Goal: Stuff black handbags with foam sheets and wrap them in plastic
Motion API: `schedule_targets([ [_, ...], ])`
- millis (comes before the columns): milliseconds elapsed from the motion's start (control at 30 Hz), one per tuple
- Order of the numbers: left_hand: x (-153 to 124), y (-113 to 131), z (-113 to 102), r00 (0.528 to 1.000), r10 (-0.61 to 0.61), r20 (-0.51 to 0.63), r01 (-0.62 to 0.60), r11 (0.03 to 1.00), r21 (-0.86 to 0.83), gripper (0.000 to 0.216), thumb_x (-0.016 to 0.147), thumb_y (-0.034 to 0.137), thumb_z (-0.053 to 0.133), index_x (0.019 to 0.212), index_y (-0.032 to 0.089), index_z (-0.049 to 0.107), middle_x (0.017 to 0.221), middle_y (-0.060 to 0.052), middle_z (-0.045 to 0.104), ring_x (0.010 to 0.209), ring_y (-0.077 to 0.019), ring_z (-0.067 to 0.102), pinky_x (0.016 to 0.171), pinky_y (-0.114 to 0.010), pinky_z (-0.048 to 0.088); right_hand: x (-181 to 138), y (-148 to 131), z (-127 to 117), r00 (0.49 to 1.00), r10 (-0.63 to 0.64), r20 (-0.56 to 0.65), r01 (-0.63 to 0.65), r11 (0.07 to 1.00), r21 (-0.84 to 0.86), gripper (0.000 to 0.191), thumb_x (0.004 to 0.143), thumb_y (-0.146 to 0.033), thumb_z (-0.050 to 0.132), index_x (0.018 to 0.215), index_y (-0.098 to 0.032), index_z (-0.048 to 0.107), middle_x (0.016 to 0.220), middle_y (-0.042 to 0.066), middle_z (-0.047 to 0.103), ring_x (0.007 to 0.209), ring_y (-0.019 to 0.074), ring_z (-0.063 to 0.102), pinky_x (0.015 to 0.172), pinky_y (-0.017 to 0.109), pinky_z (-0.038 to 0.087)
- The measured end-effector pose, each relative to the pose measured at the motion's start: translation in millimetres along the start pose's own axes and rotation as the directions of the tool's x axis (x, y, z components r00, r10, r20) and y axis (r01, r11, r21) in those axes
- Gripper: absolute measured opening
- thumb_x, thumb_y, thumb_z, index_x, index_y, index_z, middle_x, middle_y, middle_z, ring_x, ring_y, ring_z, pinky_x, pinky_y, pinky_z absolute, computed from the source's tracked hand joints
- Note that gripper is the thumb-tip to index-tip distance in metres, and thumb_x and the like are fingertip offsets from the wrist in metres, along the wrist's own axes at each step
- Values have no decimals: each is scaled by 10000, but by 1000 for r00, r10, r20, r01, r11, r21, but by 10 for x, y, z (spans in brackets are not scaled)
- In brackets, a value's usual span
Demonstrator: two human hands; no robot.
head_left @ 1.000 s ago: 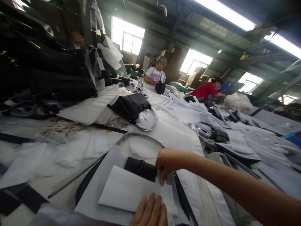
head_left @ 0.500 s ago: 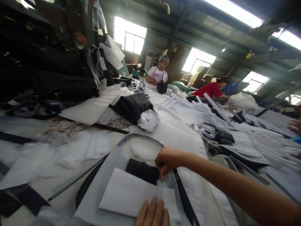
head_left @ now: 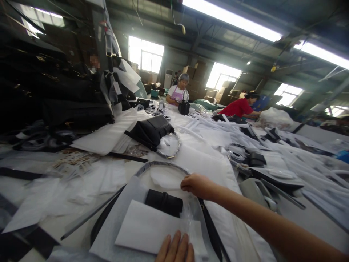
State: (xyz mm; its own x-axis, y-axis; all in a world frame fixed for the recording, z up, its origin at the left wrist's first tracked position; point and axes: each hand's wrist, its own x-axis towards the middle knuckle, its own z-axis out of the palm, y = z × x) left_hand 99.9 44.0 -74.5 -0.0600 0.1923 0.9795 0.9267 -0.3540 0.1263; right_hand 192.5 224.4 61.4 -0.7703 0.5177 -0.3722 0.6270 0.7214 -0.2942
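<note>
My left hand [head_left: 176,248] lies flat with its fingers stretched out on a folded white sheet [head_left: 147,225]. Above that sheet a small black leather flap with a strap band [head_left: 164,202] shows, on a larger sheet of thin white paper [head_left: 109,233]. Beneath the paper is a black bag [head_left: 102,220], mostly covered, its wrapped handle [head_left: 160,164] arching away from me. My right hand [head_left: 196,186] is closed in a pinch by the handle's right side. A clear plastic strip [head_left: 187,211] runs from the white sheet up to its fingertips.
Another black bag [head_left: 152,133] lies farther back. A grey tape dispenser [head_left: 255,194] stands to the right, near foam sheets and straps. Black bags [head_left: 76,112] are piled at the left. Two people [head_left: 178,89] work across the table, one in a red shirt [head_left: 236,107].
My right hand has lifted a little away from the black flap, its fingers no longer pointing down at the sheet. My left hand stays on the white sheet. The camera view has shifted slightly.
</note>
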Motion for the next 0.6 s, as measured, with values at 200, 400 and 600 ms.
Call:
schedule_targets([
  [200, 84, -27, -115, 989, 61, 136, -54, 997, -54, 386, 992, 157, 370, 816, 215, 709, 833, 20, 772, 948, -120, 700, 1196, -295, 272, -384, -235, 195, 997, 72, -13, -72, 997, -12, 519, 774, -609, 697, 1090, -200, 736, 1072, 116, 729, 1014, 288, 661, 864, 331, 470],
  [400, 154, -162, -383, 895, 199, 398, -175, 980, -96, 322, 985, 181, 406, 1019, 205, 726, 1053, -4, 764, 1005, -150, 701, 1219, -341, 206, -149, -77, 250, 989, 91, 115, -92, 996, 6, 623, 675, -704, 707, 1018, -186, 753, 954, 100, 734, 942, 295, 657, 796, 339, 478],
  [600, 94, -176, -399, 849, 232, 475, -218, 972, -85, 293, 967, 181, 447, 1112, 212, 700, 1163, -11, 727, 1122, -156, 646, 1183, -306, 284, -176, 16, 105, 966, 69, 248, -96, 990, 101, 532, 904, -626, 468, 1011, -195, 761, 766, 6, 717, 725, 177, 654, 652, 245, 473],
])
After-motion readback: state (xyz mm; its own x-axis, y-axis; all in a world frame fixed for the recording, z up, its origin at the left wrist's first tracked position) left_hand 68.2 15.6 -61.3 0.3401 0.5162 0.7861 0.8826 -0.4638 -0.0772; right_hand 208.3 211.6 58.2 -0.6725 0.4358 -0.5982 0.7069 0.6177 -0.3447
